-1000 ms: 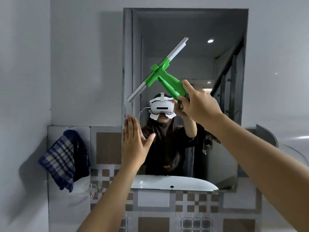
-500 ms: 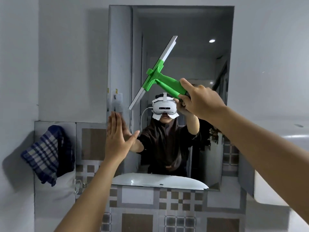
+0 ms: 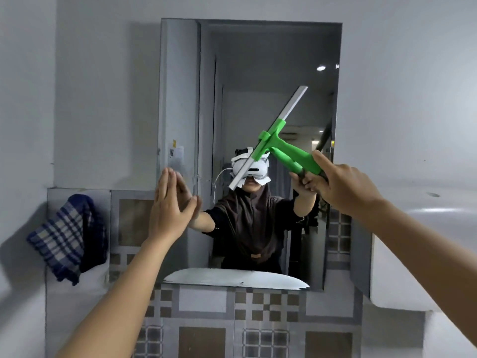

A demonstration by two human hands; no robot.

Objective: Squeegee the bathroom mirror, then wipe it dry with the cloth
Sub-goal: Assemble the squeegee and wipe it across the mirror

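The green squeegee (image 3: 277, 140), clenched in the right hand (image 3: 343, 187), has been carried from the mirror's (image 3: 258, 73) centre-left toward its right side. The left hand (image 3: 170, 210) is pressed flat, grasping nothing. The cloth (image 3: 67, 239) hangs unused, lower left; squeegeeing is judged underway.

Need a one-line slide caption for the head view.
Right hand holds green-handled squeegee at wall mirror; open left hand at its edge; checked blue cloth hangs unused.
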